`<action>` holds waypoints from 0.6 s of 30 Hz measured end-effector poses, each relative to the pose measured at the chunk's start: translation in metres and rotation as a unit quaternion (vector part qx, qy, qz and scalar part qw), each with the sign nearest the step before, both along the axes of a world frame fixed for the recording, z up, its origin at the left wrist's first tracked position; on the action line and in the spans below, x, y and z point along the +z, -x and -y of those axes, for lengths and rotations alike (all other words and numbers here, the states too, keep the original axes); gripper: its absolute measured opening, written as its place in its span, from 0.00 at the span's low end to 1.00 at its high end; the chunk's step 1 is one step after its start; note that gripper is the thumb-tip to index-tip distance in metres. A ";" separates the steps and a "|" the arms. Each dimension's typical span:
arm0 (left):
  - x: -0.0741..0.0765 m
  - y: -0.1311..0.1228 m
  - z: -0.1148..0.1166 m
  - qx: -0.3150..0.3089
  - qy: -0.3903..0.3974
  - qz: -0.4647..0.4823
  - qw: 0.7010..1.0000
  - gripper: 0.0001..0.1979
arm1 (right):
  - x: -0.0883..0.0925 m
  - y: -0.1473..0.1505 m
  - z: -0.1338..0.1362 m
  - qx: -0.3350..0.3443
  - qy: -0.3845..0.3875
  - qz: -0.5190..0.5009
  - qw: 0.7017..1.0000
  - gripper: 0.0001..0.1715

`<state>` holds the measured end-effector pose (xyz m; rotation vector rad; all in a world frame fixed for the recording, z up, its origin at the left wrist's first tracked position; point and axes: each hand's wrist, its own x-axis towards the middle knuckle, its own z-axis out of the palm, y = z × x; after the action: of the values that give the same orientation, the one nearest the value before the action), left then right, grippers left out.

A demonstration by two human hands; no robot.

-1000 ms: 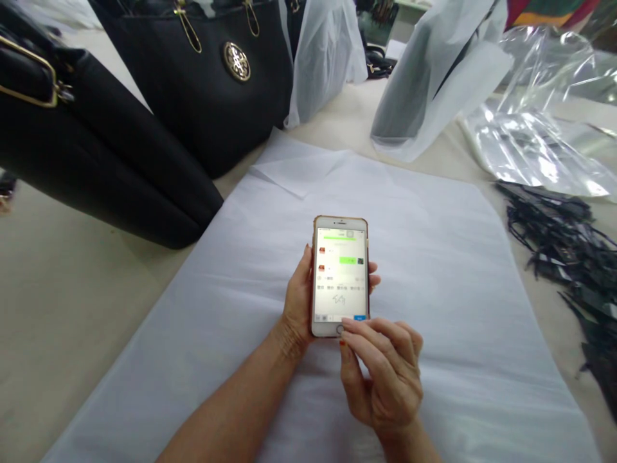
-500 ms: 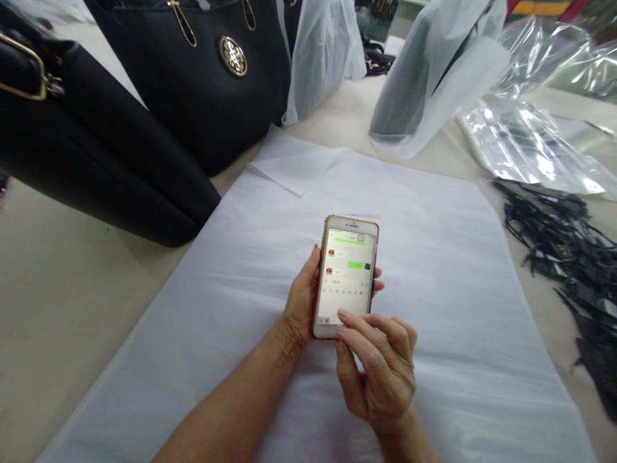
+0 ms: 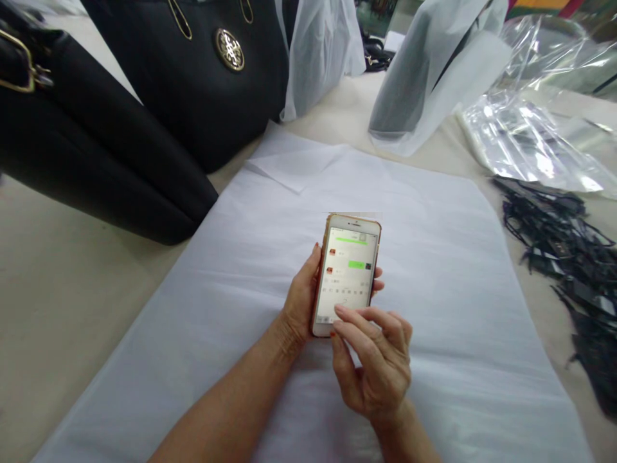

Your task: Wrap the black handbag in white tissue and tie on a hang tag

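A white-fronted smartphone (image 3: pixel 354 247) in a case with a gold edge stands tilted toward me, its lit screen showing a chat with green bubbles and a keypad area. My left hand (image 3: pixel 303 292) is wrapped round it from behind, thumb along the left edge and fingertips showing at the right. Over the lower screen, my right hand (image 3: pixel 378 360) is loosely bent with its index finger at the glass; it holds nothing, and the thumb stands a little apart. A short dark stroke shows on the screen above that fingertip. Beneath both hands lies a large white sheet (image 3: pixel 434 244).
Black handbags (image 3: pixel 193 83) with gold fittings stand at the left and back. Behind the sheet are a bag in white wrapping (image 3: pixel 322 58) and another wrapped item (image 3: pixel 409 90). Clear plastic bags (image 3: pixel 530 141) and a heap of black tags with cords (image 3: pixel 569 251) lie at the right.
My right hand has shifted slightly left and up over the screen. A small stroke has appeared on the keypad area. My left hand keeps its grip on the smartphone.
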<state>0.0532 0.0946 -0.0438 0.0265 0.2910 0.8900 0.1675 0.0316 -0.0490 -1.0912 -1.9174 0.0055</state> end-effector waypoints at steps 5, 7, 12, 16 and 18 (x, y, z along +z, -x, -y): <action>0.000 0.001 0.000 0.004 0.000 0.005 1.000 0.34 | 0.002 0.001 0.001 0.008 0.004 -0.007 1.000 0.05; 0.001 0.001 0.000 0.006 -0.001 0.005 1.000 0.34 | 0.002 0.000 0.001 -0.002 0.007 -0.009 1.000 0.05; 0.000 0.000 0.000 0.006 -0.002 0.006 1.000 0.34 | 0.001 -0.001 0.001 0.002 0.007 -0.012 1.000 0.05; -0.001 0.001 0.000 0.006 -0.002 0.009 1.000 0.34 | 0.000 0.000 0.000 -0.018 0.006 -0.014 1.000 0.06; -0.001 0.001 0.000 0.005 -0.002 0.011 1.000 0.34 | 0.000 0.000 0.000 -0.025 0.007 -0.012 1.000 0.05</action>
<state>0.0522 0.0950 -0.0447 0.0189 0.2694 0.9012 0.1678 0.0316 -0.0490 -1.1420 -1.8702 0.0040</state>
